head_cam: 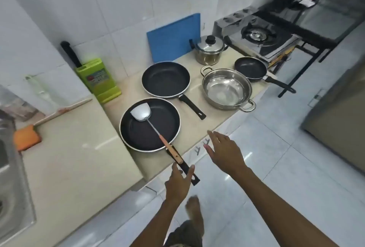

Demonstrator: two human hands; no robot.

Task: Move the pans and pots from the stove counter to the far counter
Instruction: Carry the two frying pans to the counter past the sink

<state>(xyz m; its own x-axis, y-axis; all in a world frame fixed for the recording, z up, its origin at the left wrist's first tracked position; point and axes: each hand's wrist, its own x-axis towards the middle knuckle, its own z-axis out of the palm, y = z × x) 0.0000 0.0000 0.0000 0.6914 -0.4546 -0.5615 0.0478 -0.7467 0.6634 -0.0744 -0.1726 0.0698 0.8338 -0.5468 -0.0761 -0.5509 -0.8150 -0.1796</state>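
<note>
A large black frying pan [142, 132] sits nearest on the beige counter [126, 92], with a metal spatula [141, 113] lying in it. Its black handle sticks out over the counter edge. My left hand [178, 184] is open around that handle, thumb and fingers on either side, not closed. My right hand [225, 153] hovers open just off the counter edge. Behind stand a second black frying pan [166, 79], an open steel pot [227, 87], a small black pan [249, 68] and a lidded steel pot [209, 50].
A gas stove [262, 38] stands at the far right. A blue cutting board [173, 39] leans on the tiled wall. A green knife block [97, 80] holds a knife. An orange sponge [26, 137] and a sink [7, 187] lie on the left.
</note>
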